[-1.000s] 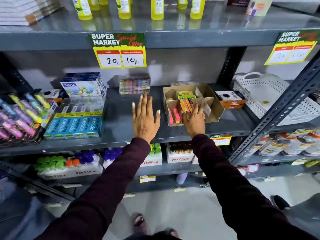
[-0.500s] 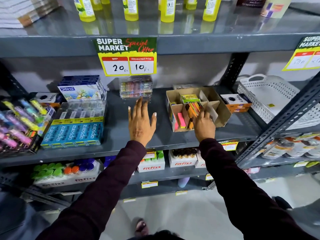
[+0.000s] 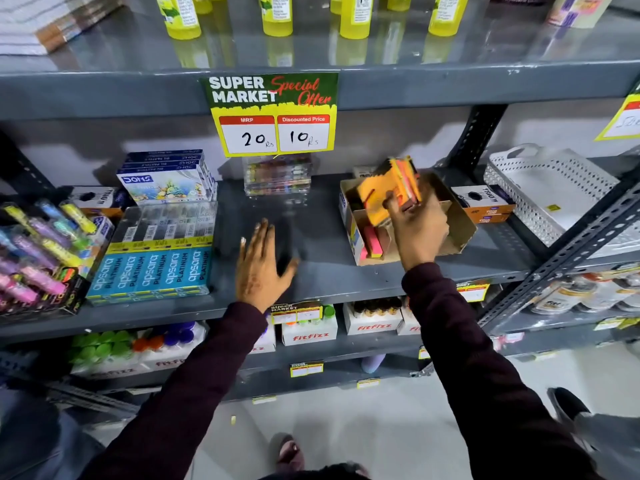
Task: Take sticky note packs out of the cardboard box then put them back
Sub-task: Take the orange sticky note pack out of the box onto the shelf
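Observation:
An open cardboard box [image 3: 462,225] with dividers stands on the grey middle shelf [image 3: 322,271], right of centre. My right hand [image 3: 417,230] is shut on a bundle of orange and yellow sticky note packs [image 3: 388,188], lifted above the box and tilted. More pink and yellow packs [image 3: 372,242] stay in the box's front compartment. My left hand [image 3: 261,266] rests flat on the bare shelf left of the box, fingers spread, holding nothing.
Blue Apsara pencil boxes [image 3: 152,270] and Doms boxes [image 3: 166,178] fill the shelf's left side. A clear case of coloured items [image 3: 277,174] stands at the back. A small orange and black carton [image 3: 485,202] and white baskets [image 3: 554,192] lie right of the box. A price sign [image 3: 273,114] hangs above.
My right hand has gripped a bundle of sticky note packs and raised it out of the box. The left hand stays on the shelf. The camera has moved closer.

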Motion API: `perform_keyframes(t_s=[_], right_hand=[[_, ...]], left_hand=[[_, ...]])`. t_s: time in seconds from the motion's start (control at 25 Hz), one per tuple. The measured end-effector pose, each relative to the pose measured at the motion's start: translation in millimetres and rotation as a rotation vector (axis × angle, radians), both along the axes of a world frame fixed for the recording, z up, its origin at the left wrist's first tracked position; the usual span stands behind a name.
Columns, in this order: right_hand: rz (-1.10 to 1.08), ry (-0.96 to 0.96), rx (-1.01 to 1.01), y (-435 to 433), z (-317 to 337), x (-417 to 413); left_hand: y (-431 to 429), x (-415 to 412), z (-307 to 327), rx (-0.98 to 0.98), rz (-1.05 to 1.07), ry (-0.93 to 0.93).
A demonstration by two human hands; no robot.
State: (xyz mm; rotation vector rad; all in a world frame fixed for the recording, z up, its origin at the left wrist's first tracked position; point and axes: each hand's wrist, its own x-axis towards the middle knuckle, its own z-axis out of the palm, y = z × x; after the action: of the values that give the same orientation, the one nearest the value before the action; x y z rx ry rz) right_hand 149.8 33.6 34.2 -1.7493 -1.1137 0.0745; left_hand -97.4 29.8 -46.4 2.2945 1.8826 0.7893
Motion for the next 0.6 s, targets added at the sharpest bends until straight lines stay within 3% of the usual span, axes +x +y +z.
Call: perform_keyframes(t_s=[0.08,0.2,0.36,0.44,0.6], right_hand=[[0.154,0.264,-0.068,-1,0,-34],[0.337,0.863,-0.226,-5,-25,-79],[0.268,1.115,-0.323,-3,-60,-99],[0.202,1.139,-0.287,-1,-69,-103],[0.134,0.651,-0.422,-24,-77,-116]], left_hand=[[-5,-22,-11,-0.151,-0.134,0.004],[-4,-48,-22,-0.432,-0.263,0.125],[1,-68,-36,-0.452,-0.222,0.380],[-1,-71,-41,-0.415,-0.204,0.424],[-5,-69,-49,-0.341,-0.143,0.397]])
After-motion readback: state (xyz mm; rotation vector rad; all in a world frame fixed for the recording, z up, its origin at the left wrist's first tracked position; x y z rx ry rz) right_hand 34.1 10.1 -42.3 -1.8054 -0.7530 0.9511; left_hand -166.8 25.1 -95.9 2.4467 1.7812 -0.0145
